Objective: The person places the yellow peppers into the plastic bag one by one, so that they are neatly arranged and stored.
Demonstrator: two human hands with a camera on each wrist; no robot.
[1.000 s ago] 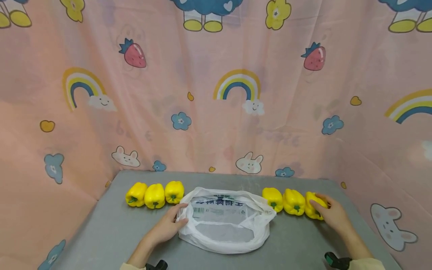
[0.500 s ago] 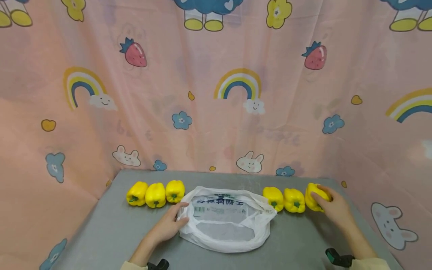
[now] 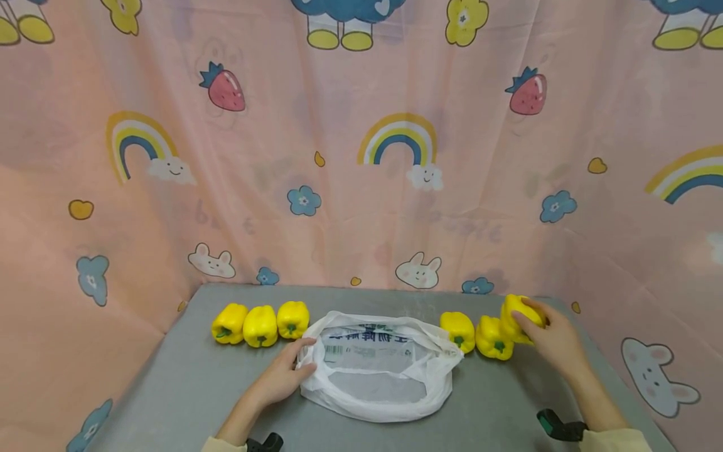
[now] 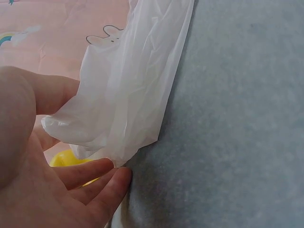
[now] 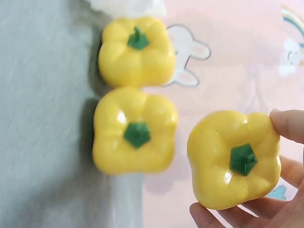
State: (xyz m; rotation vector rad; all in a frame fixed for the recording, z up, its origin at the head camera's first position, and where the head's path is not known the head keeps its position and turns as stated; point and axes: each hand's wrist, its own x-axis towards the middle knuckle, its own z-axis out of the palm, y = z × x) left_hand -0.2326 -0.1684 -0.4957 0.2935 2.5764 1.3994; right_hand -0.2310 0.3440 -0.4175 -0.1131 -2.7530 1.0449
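My right hand point(image 3: 556, 342) grips a yellow bell pepper point(image 5: 213, 161) between thumb and fingers, raised at the right end of the row. In the right wrist view its green stem faces the camera. Beside it, a second yellow pepper point(image 3: 492, 336) and a third pepper point(image 3: 455, 330) sit on the table. A white plastic bag point(image 3: 373, 411) with its mouth spread wide stands in the middle. At its left rim my left hand point(image 3: 279, 376) holds the film between thumb and fingers; in the left wrist view the bag point(image 4: 128, 80) partly hides the fingers.
Left of the bag, three more yellow peppers point(image 3: 260, 326) stand in a row on the grey table point(image 3: 198, 376). A pink printed curtain point(image 3: 339, 238) hangs along the table's back edge. Dark straps with camera mounts point(image 3: 562, 428) sit at the wrists.
My right hand has lifted the outermost right pepper off the table and moved it slightly left, overlapping the neighbouring pepper in the head view. My left hand and the bag have stayed put.
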